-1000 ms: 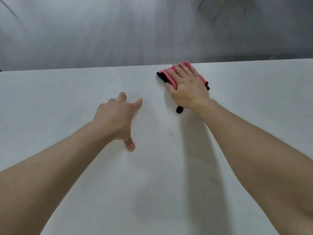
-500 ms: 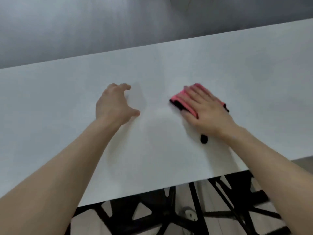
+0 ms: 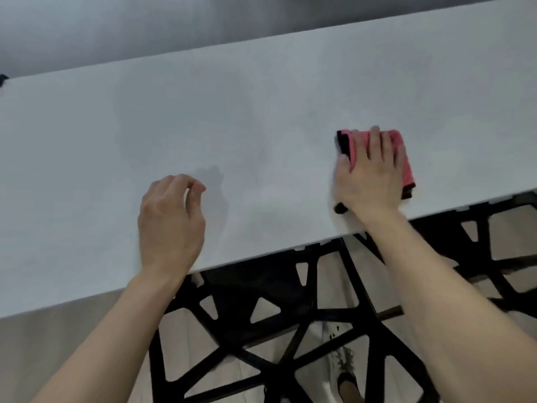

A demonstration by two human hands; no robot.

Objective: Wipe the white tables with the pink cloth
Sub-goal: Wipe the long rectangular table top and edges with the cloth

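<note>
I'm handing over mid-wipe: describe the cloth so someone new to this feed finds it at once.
Start at the long white table that crosses the view, and follow its near edge to the right. There the right hand lies flat on the pink cloth, which is folded and has black edges. It is the only coloured thing on the tabletop; the left hand holds nothing.

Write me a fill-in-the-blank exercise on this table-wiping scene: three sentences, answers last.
1. The right hand presses flat on the ____ cloth.
2. The left hand, fingers loosely curled, holds ____.
3. Beneath the white table stands a ____ lattice frame.
Missing words: pink; nothing; black.
</note>
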